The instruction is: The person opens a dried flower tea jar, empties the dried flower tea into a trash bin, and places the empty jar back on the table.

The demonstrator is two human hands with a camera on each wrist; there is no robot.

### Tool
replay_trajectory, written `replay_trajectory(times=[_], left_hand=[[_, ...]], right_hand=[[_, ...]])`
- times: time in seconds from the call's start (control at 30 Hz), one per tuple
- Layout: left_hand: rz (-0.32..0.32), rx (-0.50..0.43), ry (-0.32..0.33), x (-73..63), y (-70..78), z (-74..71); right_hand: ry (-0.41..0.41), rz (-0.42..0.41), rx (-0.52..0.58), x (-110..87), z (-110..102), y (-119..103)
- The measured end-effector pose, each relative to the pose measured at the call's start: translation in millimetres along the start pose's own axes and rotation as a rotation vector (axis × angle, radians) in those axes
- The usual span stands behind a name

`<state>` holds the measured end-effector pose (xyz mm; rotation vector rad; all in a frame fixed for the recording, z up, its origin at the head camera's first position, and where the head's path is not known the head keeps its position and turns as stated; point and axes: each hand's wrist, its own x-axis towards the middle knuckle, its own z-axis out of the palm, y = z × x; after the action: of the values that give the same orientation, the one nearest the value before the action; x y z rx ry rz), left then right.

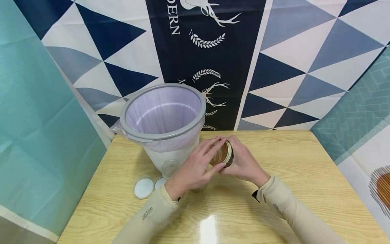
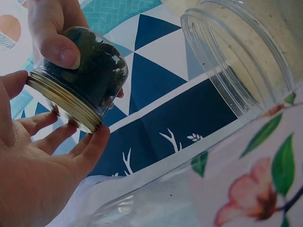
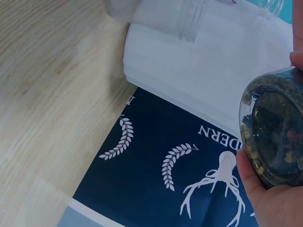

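Observation:
Between both hands, above the table, is a small clear jar (image 2: 97, 66) with dark, dried-looking bits inside and a gold screw lid (image 2: 66, 101). My right hand (image 1: 243, 162) grips the jar's body, thumb along its side in the left wrist view. My left hand (image 1: 195, 166) holds the lid by its rim, with fingertips and thumb spread round it. The lid sits on the jar, which is tilted. In the right wrist view the jar's base (image 3: 279, 132) faces the camera, showing dark and yellowish pieces and a reddish spot.
A white bin (image 1: 163, 112) with a grey rim and purple liner stands behind my left hand. At its foot are a clear jar (image 1: 170, 167) and a round white-topped lid (image 1: 144, 188), with another lid (image 1: 159, 183) partly hidden. A patterned cloth (image 1: 283, 67) hangs behind the table.

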<state>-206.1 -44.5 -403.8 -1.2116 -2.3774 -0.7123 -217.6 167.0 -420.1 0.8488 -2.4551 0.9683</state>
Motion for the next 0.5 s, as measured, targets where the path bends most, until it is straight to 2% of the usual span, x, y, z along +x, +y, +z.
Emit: replay_trajectory(times=[0.5], left_hand=[[-0.111, 0.078, 0.016, 1.4, 2.8, 4.0]], right_hand=[[-0.006, 0.02, 0.003, -1.8, 0.5, -1.9]])
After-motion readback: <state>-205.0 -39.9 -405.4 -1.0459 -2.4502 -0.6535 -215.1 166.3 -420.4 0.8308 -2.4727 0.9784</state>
